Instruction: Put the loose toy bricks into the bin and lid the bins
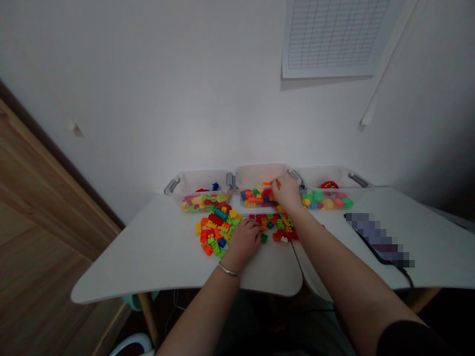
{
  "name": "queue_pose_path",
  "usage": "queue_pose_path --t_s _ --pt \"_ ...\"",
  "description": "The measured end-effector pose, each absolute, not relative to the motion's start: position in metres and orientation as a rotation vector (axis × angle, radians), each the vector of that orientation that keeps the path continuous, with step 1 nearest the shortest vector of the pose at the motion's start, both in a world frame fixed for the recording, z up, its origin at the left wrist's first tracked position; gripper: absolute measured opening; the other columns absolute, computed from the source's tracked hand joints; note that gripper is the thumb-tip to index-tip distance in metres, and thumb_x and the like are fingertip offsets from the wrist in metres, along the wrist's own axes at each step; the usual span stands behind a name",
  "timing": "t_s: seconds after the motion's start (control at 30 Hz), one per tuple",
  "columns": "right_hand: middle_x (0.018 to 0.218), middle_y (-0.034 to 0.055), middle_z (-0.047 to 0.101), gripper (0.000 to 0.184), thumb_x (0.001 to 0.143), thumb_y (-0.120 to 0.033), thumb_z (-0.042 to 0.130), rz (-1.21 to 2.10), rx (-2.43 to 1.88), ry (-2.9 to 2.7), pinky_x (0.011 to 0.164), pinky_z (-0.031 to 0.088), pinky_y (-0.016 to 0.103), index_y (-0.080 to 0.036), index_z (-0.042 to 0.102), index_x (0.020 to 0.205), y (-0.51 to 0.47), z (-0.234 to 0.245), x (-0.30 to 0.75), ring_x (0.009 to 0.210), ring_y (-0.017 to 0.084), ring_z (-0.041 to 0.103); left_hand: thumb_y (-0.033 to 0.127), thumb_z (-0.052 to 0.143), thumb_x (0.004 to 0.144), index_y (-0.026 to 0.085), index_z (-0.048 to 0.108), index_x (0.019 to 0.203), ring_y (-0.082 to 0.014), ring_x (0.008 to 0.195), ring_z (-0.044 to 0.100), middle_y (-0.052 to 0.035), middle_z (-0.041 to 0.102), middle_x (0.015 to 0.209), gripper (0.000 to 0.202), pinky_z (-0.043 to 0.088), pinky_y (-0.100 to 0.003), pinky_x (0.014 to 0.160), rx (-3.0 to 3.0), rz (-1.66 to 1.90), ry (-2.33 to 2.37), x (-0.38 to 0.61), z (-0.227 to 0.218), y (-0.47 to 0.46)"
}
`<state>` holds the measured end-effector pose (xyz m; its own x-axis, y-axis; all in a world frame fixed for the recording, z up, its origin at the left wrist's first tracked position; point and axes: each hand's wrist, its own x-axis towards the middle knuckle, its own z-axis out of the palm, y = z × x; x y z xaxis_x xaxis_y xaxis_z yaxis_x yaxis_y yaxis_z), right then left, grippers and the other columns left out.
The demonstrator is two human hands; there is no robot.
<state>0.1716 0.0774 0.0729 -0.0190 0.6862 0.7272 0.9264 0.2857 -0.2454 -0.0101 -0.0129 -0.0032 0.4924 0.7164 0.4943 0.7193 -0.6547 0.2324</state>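
Observation:
Colourful plastic building blocks [213,230] lie in a loose pile on the white table. My left hand [245,240], with a bracelet at its wrist, rests palm down at the pile's right side. Its fingers reach rightward over more blocks [284,225], slightly bent and apart, touching some. My right hand [287,193] is over the middle clear bin [261,170], which holds orange, red, blue and green blocks. Its fingertips are pinched together above those blocks; whatever is between them is too small and blurred to name.
A clear left bin [202,177] holds yellow, red and blue pieces. The right bin [315,174] contains round coloured toy pieces and a red item. A phone with a blurred-out screen [378,240] and cable lies at right. A seam runs between two tabletops [148,257].

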Motion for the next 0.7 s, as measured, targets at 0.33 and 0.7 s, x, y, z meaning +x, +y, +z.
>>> queue_pose_path --t_s 0.33,0.7 --pt "0.086 0.0138 0.07 0.034 0.091 -0.03 0.039 -0.352 -1.473 -1.899 0.095 0.037 0.047 -0.015 0.068 0.082 0.066 0.073 0.169 0.089 0.027 0.059 0.016 0.051 0.085 0.017 0.07 0.094 -0.0216 0.102 0.055 -0.0066 0.068 0.102 0.021 0.046 -0.039 0.097 -2.716 -0.855 -1.292 -0.01 -0.004 -0.012" --pt "0.116 0.012 0.062 0.028 0.084 -0.024 0.049 -0.269 -1.172 -1.781 0.101 0.038 0.044 -0.016 0.06 0.109 0.019 0.034 0.175 0.112 0.025 0.052 0.016 0.052 0.085 0.017 0.07 0.094 -0.0211 0.102 0.055 -0.0065 0.068 0.101 0.02 0.046 -0.038 0.097 -2.703 -0.859 -1.3 -0.01 -0.003 -0.013"
